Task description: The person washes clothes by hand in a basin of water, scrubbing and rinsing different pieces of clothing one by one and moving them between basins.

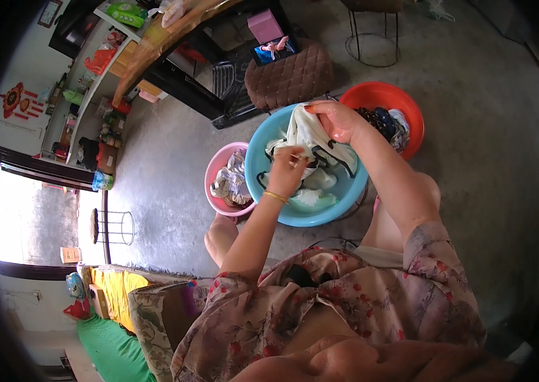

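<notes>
A white garment with dark trim (315,131) hangs partly raised over a light-blue plastic basin (258,200). Its upper edge is gripped by my right hand (338,119), which looks wet. My left hand (290,167), with a yellow bracelet at the wrist, is at the garment's left side, fingers curled. Whether those fingers pinch the fabric cannot be made out. Other parts of white cloth lie low in the basin. Near its front wall is a pale green and white item (315,198) that I cannot identify.
A pink basin (208,188) at left and a red basin (415,110) at right hold clothes. Behind stands a brown quilted stool (293,79) bearing a lit tablet (274,51) and pink box (264,26). A wooden-edged table (155,43) is at upper left.
</notes>
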{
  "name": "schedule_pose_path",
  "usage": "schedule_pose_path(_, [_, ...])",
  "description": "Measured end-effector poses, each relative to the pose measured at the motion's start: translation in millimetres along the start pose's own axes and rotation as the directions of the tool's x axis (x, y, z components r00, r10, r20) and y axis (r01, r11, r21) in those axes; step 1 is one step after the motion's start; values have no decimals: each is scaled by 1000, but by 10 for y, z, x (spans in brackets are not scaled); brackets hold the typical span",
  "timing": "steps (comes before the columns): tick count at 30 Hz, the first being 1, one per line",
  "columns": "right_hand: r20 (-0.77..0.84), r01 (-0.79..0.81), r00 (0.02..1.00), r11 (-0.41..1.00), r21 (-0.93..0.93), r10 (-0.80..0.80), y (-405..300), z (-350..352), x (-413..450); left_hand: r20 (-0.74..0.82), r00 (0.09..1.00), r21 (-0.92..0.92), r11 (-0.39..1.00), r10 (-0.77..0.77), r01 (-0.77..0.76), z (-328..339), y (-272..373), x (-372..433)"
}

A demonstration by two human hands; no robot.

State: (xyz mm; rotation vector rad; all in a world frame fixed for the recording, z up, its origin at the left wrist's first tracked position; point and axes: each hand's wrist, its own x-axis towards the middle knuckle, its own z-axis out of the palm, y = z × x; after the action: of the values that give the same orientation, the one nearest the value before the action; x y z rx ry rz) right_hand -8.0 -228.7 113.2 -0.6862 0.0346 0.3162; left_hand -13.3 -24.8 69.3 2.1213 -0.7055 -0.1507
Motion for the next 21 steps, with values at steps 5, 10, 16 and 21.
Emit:
schedule_pose_path(5, [55,-10,998,999,-37,12,42,126,-50,-45,997,-173,983,-63,54,300,-49,85])
schedule_pose_path(10, [-123,28,990,965,-261,-62,21,72,-32,-102,992,-341,939,-77,38,146,-211,39])
schedule_pose_path(16, [-203,-199,918,46,-979,-342,46,-85,-1,-328,944,-220,975,-34,-41,-320,416,42])
schedule_pose_path(21, [-99,-67,927,101,-993,-362,153,265,-141,-353,926,-222,973,-136,58,-633,394,208])
